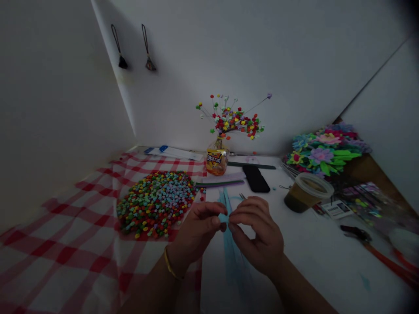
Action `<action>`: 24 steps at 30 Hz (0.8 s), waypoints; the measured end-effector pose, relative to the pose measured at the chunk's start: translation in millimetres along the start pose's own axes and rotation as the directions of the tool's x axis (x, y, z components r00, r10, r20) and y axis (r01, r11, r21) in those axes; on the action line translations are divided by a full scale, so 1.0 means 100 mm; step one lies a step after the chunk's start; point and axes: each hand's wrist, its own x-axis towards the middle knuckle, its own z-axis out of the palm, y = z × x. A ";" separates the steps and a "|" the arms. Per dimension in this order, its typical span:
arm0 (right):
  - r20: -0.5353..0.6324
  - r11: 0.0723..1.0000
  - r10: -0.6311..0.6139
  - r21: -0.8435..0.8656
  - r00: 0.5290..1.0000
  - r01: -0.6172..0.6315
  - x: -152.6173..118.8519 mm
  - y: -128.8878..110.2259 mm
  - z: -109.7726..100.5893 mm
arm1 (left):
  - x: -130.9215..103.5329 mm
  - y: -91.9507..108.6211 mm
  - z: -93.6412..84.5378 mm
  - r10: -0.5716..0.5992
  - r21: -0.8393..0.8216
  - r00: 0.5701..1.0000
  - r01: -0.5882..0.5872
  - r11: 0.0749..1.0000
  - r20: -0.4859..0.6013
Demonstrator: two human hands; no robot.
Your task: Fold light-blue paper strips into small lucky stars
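Note:
Both hands meet near the middle of the head view, above light blue paper strips (231,257) lying on the white table. Between the fingertips is a small light blue paper piece (224,217). My left hand (203,224), with a gold bracelet at the wrist, pinches it from the left. From the right, the thumb and fingers of my right hand (258,231) close on its other side. A large pile of small colourful paper stars (160,200) lies left of the hands on a red and white checked cloth (75,231).
Behind the hands stand a bottle-base vase (217,161) of star stems and a black phone (256,179). To the right are a lidded tub (307,192), fuzzy flowers (322,152) and orange-handled pliers (376,250). Flat strips (222,183) lie beyond the hands.

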 end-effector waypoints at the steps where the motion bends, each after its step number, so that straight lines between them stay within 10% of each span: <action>1: -0.002 1.000 -0.008 -0.011 1.000 0.008 0.00 0.00 0.00 | 0.00 0.00 0.00 0.005 -0.002 1.000 -0.005 1.000 -0.001; 24: -0.046 1.000 -0.024 -0.015 0.999 0.023 0.01 -0.02 0.01 | 0.00 -0.02 0.00 0.027 0.072 1.000 -0.028 0.997 0.005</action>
